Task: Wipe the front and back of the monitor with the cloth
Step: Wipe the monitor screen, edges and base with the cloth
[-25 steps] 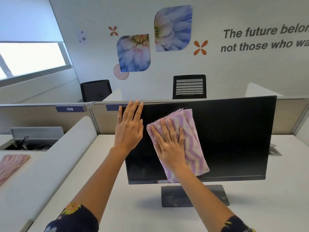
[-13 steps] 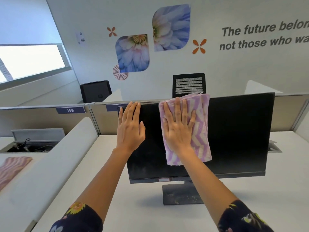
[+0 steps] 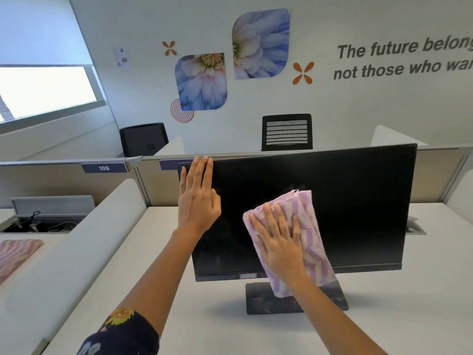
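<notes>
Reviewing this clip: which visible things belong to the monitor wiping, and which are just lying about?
In use: monitor; purple zigzag cloth; right hand pressing the cloth flat against the monitor; left hand flat on its upper left corner.
Lying about: second cloth, far left; cable tray; solid-back chair; mesh-back chair.

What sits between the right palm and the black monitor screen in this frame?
The folded purple-and-cream striped cloth: the right hand presses it flat against the black flat-panel monitor, as the head view shows.
</notes>
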`<action>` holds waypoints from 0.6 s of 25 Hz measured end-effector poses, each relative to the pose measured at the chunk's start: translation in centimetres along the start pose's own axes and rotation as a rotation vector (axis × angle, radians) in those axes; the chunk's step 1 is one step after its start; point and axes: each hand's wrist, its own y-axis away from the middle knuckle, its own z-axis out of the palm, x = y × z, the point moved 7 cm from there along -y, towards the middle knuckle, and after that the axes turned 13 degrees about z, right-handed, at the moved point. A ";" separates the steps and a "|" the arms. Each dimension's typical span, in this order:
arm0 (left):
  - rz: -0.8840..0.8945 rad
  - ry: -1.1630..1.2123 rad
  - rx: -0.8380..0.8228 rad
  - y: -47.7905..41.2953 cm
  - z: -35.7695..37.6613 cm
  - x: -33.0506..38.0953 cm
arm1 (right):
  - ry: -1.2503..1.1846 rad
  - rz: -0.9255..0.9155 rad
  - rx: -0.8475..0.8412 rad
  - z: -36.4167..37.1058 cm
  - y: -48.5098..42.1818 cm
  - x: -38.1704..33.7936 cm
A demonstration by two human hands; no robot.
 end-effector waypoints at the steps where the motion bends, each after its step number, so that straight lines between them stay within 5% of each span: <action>1: -0.004 0.001 0.002 -0.1 0.1 0.1 | -0.015 0.061 0.001 -0.8 -1.3 1.2; 7: -0.045 -0.002 0.003 0.1 0.4 0.4 | -0.168 0.321 0.113 -6.1 -10.3 2.2; 15: -0.033 -0.009 0.010 0.2 0.5 0.3 | -0.066 -0.021 0.097 -1.1 -3.7 -2.9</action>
